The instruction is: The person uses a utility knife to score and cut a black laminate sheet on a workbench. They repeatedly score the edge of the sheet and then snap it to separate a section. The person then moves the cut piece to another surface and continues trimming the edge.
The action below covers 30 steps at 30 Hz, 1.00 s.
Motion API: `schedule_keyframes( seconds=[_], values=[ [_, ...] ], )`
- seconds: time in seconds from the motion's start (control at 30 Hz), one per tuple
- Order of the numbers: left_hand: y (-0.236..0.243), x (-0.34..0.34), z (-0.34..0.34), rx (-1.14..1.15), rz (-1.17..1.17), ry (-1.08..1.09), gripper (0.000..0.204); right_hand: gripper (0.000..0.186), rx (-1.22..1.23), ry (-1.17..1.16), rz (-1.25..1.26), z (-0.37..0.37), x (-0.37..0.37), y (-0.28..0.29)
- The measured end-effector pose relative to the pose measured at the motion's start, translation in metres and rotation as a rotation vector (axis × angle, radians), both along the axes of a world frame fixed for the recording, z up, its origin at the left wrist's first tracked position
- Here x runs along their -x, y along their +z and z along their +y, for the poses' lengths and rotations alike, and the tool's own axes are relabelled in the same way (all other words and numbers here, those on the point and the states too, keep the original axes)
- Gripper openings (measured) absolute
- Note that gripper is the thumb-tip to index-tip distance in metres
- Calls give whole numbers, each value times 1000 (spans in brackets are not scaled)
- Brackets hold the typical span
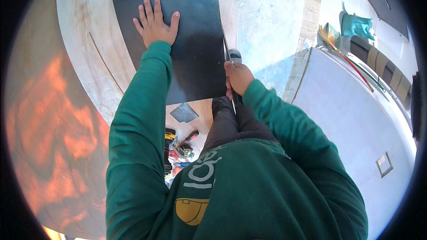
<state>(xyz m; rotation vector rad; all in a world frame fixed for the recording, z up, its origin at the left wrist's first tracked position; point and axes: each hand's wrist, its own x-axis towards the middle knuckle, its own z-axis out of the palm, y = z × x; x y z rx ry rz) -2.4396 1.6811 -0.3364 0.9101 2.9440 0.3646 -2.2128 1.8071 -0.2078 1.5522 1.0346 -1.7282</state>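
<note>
My left hand (156, 26) lies flat on a black panel (195, 58), palm down with its fingers spread. My right hand (239, 78) is closed at the panel's right edge, close to its near corner. From that fist a long, thin metal tool (225, 42) runs away from me along the edge. It shows nearly edge-on, and my fingers hide its handle, so its exact kind is unclear. Under the black panel, a pale wood-grained board (89, 26) sticks out on the left.
Below the panel's near edge lie a grey square plate (184, 113), a yellow-and-black power tool (169, 138) and a red-and-black-handled tool (192, 136). On the right stand a white panel (351, 129), a broom (344, 58) and a teal bag (357, 26). My legs (240, 126) are beneath.
</note>
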Motion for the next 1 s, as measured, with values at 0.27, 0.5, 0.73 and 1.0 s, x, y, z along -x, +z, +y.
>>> schedule_keyframes(
  seconds=[0.27, 0.5, 0.73, 1.0],
  values=[
    [1, -2, 2, -8, 6, -6, 78, 41, -39, 20, -64, -12, 1, -10],
    [-3, 1, -2, -12, 12, 0, 79, 38, -11, 40, -9, -3, -3, 48],
    [-4, 1, -1, -57, 10, -10, 80, 36, 1, 3, -22, -4, -5, -8],
    [-5, 0, -1, -61, 9, -10, 80, 38, -36, 49, -58, -8, 4, -10]
  ],
)
